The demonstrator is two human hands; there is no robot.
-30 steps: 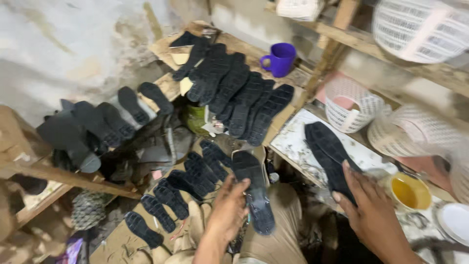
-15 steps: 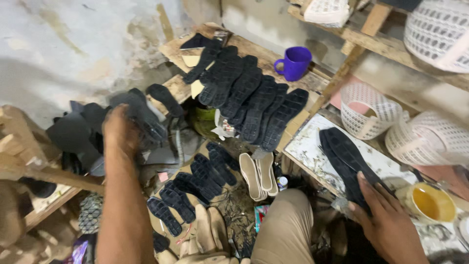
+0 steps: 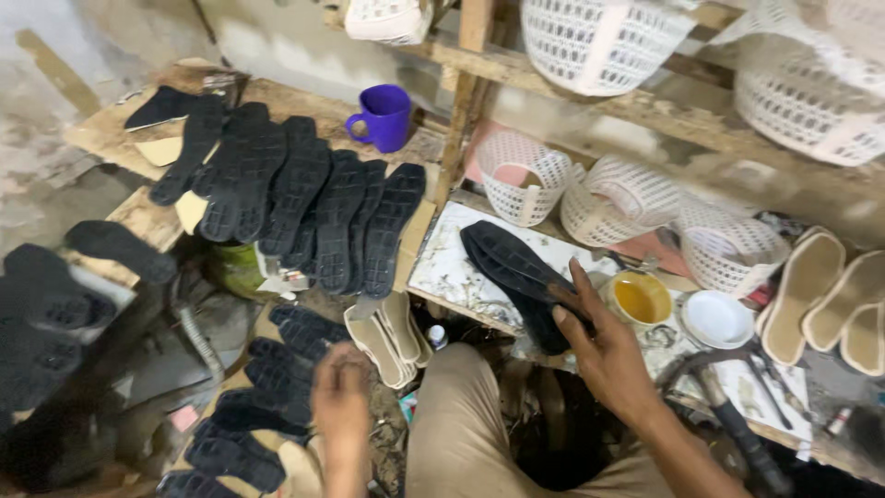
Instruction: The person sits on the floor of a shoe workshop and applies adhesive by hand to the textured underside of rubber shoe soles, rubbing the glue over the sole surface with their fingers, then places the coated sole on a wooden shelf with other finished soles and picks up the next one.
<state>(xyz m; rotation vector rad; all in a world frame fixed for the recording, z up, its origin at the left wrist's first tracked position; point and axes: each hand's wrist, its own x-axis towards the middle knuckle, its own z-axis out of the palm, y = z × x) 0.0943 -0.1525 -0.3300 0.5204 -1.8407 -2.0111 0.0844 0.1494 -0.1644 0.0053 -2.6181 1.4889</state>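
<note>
Two black soles (image 3: 516, 277) are lying stacked on the tabletop (image 3: 452, 272) under the right hand (image 3: 604, 355), fingers spread, while the left hand (image 3: 339, 397), fingers curled, is hovering over more black soles (image 3: 267, 387) waiting on the floor.

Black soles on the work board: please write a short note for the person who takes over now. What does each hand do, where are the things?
Right hand: fingers rest on the black soles stacked on the patterned work board.
Left hand: low by the knee, closed, blurred; nearest to the beige insoles and the dark soles on the floor. Whether it holds anything cannot be seen.
Laid out: a row of black soles on the wooden shelf, near a purple mug.
Yellow cup and white bowl stand beside the right hand.
</note>
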